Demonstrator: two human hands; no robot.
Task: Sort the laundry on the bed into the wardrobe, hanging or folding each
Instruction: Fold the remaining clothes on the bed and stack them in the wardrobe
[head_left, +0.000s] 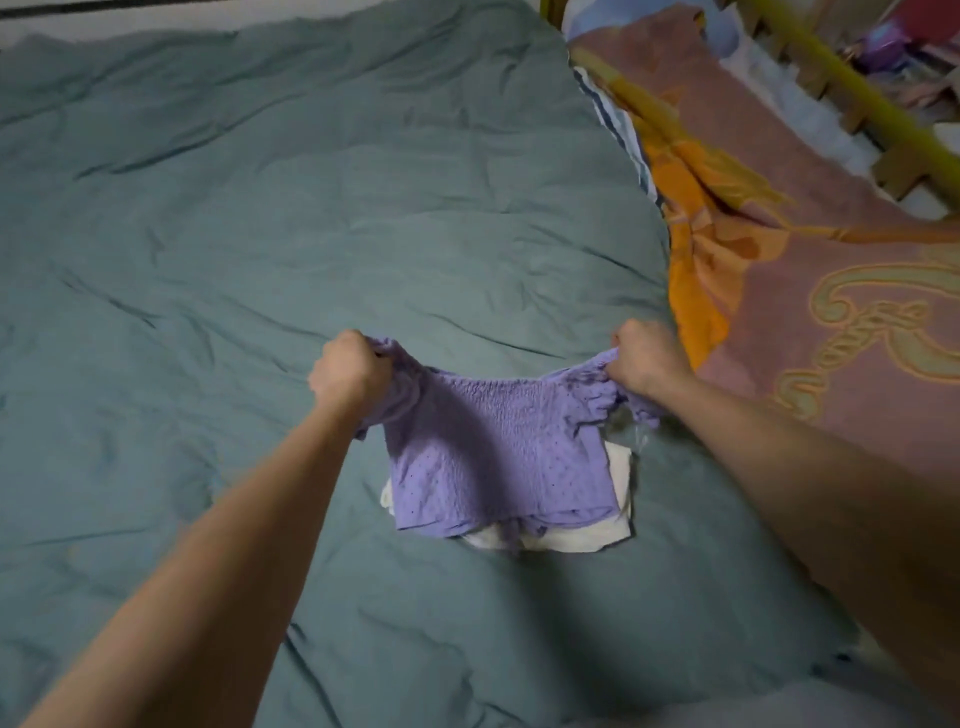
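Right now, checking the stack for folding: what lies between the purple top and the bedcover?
In the head view, a white garment lies under the purple top, on the teal bedcover.

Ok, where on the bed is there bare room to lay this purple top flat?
Bare teal duvet spreads left of and beyond the left hand, and in the near strip between the forearms. Crowded: white folded cloth lies under the purple top, and the patterned blanket borders the right hand.

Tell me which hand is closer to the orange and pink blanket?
The right hand. It grips the purple top at its right end, just beside the blanket's orange edge. The left hand grips the top's other end, farther out over the teal bedcover.
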